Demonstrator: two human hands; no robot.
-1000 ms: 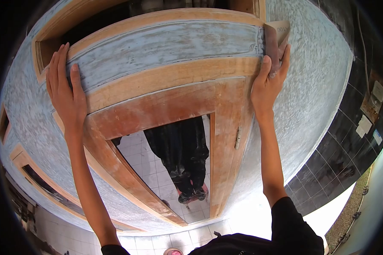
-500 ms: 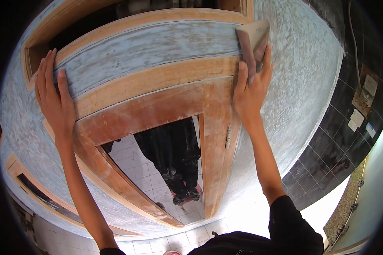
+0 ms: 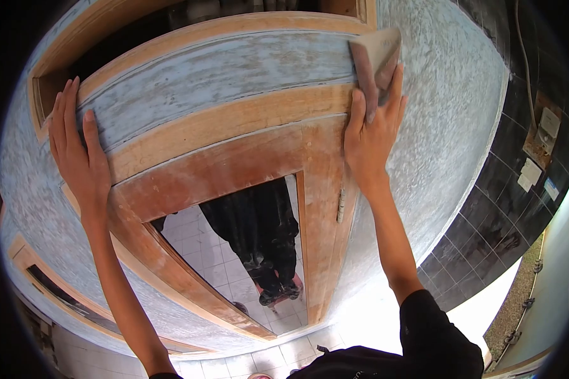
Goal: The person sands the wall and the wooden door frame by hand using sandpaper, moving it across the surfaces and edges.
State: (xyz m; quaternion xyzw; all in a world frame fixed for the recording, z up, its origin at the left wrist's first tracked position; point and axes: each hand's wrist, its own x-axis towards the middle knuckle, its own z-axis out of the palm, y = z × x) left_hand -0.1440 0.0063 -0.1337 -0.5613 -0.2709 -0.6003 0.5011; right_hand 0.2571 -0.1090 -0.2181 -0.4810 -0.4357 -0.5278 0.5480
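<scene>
A folded sheet of sandpaper (image 3: 380,60), beige-backed with reddish-brown grit faces, is in my right hand (image 3: 372,142). It rests at the right end of the worn blue panel (image 3: 234,60), beside the upper wooden frame's corner. The thumb and fingers grip its lower end. My left hand (image 3: 79,151) lies with its fingers stretched out on the panel's left end, near the lower-left corner of the upper frame opening (image 3: 47,85). A sanded wooden beam (image 3: 234,117) runs between the hands, above the reddish-brown door (image 3: 215,161).
The door holds a glass pane (image 3: 215,262) reflecting a person in dark clothes. A hinge (image 3: 341,205) sits on its right side. Rough grey-blue wall (image 3: 442,126) borders the frame. Black tiles (image 3: 487,208) and an electrical socket (image 3: 548,126) are at right. Another window frame (image 3: 63,290) is lower left.
Both hands have shifted very slightly left. The sandpaper stays in nearly the same place, still in my right hand.
</scene>
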